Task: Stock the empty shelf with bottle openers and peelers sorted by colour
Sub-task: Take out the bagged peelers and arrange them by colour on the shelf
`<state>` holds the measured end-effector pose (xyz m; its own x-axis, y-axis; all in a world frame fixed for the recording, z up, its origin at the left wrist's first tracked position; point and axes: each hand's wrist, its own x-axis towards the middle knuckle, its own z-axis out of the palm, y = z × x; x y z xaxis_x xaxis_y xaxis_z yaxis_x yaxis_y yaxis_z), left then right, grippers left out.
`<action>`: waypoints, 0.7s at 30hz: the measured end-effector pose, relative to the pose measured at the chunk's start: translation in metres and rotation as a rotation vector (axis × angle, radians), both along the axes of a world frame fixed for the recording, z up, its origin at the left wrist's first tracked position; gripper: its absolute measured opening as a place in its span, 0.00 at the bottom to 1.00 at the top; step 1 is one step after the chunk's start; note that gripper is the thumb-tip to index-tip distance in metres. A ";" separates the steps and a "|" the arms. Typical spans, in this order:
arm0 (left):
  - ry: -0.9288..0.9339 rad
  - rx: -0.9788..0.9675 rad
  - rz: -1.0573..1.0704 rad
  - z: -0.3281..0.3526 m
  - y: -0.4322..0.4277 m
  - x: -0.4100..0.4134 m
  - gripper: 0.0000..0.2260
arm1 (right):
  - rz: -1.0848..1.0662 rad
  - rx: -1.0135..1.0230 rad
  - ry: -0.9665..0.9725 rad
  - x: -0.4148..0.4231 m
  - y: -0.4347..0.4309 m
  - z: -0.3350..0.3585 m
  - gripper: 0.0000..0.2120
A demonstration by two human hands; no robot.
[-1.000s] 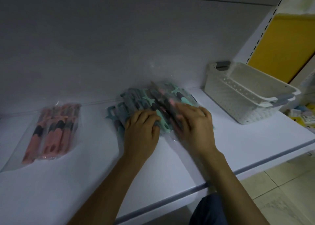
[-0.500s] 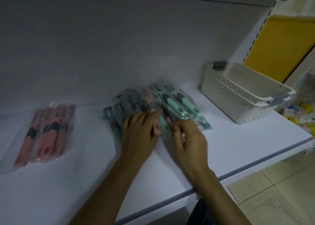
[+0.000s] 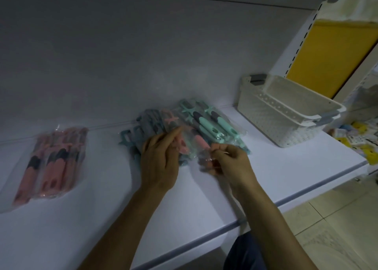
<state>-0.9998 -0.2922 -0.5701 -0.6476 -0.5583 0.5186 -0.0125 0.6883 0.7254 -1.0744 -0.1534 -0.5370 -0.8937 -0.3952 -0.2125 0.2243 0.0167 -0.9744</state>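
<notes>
A mixed heap of bagged peelers lies mid-shelf: grey-blue ones (image 3: 143, 126) to the left, mint-green ones (image 3: 212, 124) to the right, a few pink among them. My left hand (image 3: 159, 163) lies on the heap's front, fingers around a pink peeler (image 3: 181, 147). My right hand (image 3: 229, 163) pinches the clear bag of another pink peeler (image 3: 201, 145) at its lower end. A sorted pile of pink peelers (image 3: 55, 159) lies at the shelf's left.
The white shelf (image 3: 102, 218) has a pale front edge. Two nested white baskets (image 3: 286, 114) stand at its right end. Beyond them are a yellow panel (image 3: 331, 54), small packaged goods (image 3: 360, 138) and tiled floor (image 3: 337, 228).
My right hand has drawn back toward the shelf front, pulling a bagged pink peeler out of the heap. My left hand stayed on the heap and now curls round another pink one.
</notes>
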 end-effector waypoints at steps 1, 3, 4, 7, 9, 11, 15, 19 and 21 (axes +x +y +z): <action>0.022 0.027 -0.001 0.002 -0.001 0.001 0.24 | 0.022 -0.139 -0.117 0.001 0.002 0.005 0.06; 0.100 0.073 0.023 0.010 -0.001 0.001 0.24 | 0.062 -0.319 -0.253 0.004 0.007 0.013 0.10; 0.148 0.105 0.036 0.015 -0.001 0.000 0.23 | 0.065 -0.366 -0.280 0.005 0.009 0.017 0.13; 0.221 0.186 0.015 0.031 0.005 -0.003 0.20 | 0.056 -0.386 -0.215 0.009 0.008 0.026 0.15; 0.202 0.299 -0.029 0.038 0.008 -0.005 0.19 | 0.067 -0.338 -0.042 0.015 0.002 0.030 0.13; 0.154 0.484 -0.107 0.044 0.010 -0.009 0.16 | 0.092 -0.266 0.202 0.022 -0.005 0.032 0.14; 0.257 0.888 -0.212 0.051 0.018 -0.023 0.09 | 0.190 0.032 0.743 0.028 -0.013 0.019 0.20; 0.152 1.020 -0.204 0.047 0.021 -0.036 0.31 | -0.045 0.247 0.801 0.013 0.004 -0.009 0.12; 0.017 1.035 -0.217 0.039 0.027 -0.038 0.26 | -0.209 0.590 0.827 -0.006 0.022 -0.023 0.04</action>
